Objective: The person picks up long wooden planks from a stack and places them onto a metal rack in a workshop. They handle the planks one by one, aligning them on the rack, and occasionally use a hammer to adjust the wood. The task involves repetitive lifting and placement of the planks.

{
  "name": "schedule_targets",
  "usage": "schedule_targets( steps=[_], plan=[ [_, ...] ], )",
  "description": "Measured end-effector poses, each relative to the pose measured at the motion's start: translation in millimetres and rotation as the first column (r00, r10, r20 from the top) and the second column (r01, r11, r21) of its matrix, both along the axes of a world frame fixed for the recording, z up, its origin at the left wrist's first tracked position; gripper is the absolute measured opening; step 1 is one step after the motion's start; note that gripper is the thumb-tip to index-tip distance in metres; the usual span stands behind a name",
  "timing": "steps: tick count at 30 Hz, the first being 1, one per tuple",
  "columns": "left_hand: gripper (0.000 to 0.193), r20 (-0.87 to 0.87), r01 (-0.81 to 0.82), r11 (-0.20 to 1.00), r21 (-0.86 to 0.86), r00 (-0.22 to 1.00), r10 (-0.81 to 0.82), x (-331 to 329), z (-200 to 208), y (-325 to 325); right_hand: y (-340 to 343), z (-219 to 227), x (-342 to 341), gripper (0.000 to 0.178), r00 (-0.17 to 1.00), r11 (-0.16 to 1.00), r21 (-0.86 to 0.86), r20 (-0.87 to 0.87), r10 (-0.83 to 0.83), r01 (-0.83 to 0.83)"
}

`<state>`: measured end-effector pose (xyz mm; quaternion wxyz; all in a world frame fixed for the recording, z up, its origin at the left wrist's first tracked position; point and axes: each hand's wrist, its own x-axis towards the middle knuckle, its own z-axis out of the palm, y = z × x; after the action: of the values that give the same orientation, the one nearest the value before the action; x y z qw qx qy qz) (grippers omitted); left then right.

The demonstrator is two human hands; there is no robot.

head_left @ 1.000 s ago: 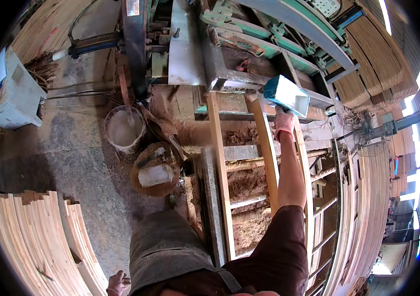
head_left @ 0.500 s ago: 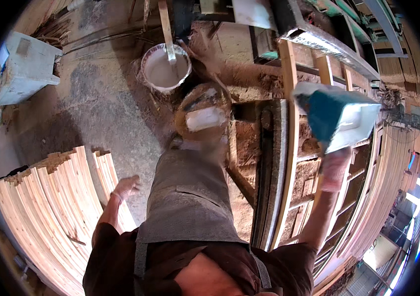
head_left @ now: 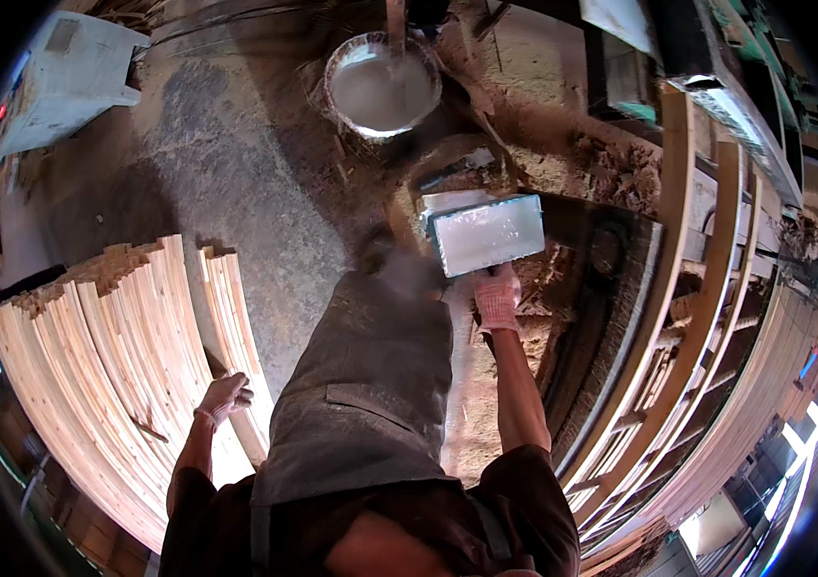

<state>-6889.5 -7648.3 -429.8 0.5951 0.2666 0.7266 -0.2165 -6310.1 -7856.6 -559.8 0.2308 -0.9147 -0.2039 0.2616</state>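
My right hand [head_left: 498, 298], in a pinkish knit glove, grips the near edge of a blue rectangular tub [head_left: 491, 236]. Whitish liquid fills the tub, which is held over the dusty floor in front of my apron. A pale block or tray [head_left: 447, 201] shows partly behind it. On the left, my left hand [head_left: 225, 396] hangs by the narrow stack of wood strips [head_left: 231, 313], its fingers curled in and nothing visible in them. Beyond the tub stands a round bucket [head_left: 335, 101] of similar pale liquid, with a wooden stick [head_left: 396, 21] upright in it.
A large stack of pale wood strips [head_left: 106, 365] stands at the left. To the right runs a long rack with wooden rails [head_left: 683, 192], beside a dark metal beam [head_left: 616, 337]. Far left is a grey box-like cabinet [head_left: 73, 82]. Machine framing [head_left: 741, 106] stands at the far right.
My right hand has brought the tub left, from over the rack to in front of me, and its filled top now faces up. My left hand has dropped slightly, its fingers curling in.
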Motion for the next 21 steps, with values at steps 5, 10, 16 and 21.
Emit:
schedule_targets(
  steps=[5, 10, 16, 21],
  plan=[
    [0.044, -0.071, 0.004, 1.0, -0.026, 0.997, -0.006, -17, 6, -2, 25, -40, -14, 0.043, 0.993, 0.929, -0.35, -0.033, 0.116, -0.12],
    [0.036, 0.164, 0.017, 0.999, 0.042, 0.986, -0.023, -14, -15, -4, 22, -17, -21, 0.036, 0.706, 0.514, -0.603, -0.119, 0.698, -0.61],
    [0.043, 0.317, 0.101, 0.989, 0.105, 0.94, -0.129, 59, -27, 37, 9, -2, -5, 0.053, 0.978, 0.957, -0.247, -0.178, 0.113, -0.155],
    [0.048, 0.421, 0.352, 0.935, 0.04, 0.843, -0.335, 173, 11, 2, -101, 157, -75, 0.057, 0.997, 0.998, 0.001, -0.043, -0.069, 0.069]
  ],
)
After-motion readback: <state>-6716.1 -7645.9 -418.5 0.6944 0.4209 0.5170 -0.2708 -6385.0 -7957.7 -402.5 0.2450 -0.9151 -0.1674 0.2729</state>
